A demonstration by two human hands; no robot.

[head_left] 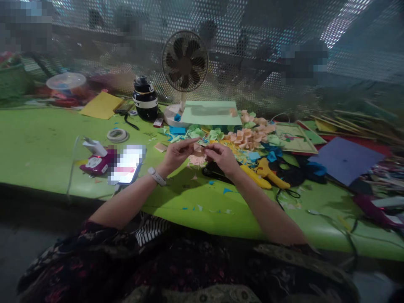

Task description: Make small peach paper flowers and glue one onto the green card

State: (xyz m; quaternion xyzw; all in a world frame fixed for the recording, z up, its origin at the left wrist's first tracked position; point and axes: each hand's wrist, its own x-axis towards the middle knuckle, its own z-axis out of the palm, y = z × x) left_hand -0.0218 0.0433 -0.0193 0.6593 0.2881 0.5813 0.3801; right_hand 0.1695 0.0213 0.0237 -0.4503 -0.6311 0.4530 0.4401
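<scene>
In front of me, above the green table (176, 200), both hands meet around a small piece of peach paper (198, 147). My left hand (176, 158), with a white watch on its wrist, holds it from the left with fingers closed. On the other side, my right hand (222, 159) pinches its edge between thumb and fingers. Peach paper scraps (197, 159) lie just beneath. Folded peach paper pieces (248, 136) and light green ones (216, 134) are heaped beyond my right hand. A yellow-handled tool (271, 173) rests near my right forearm.
A fan (185, 63) stands at the back, beside light green sheets (210, 111) and a black jug (145, 101). At left are a tape roll (118, 135), a lit phone (128, 164) and a purple device (99, 164). Purple paper (345, 160) lies right.
</scene>
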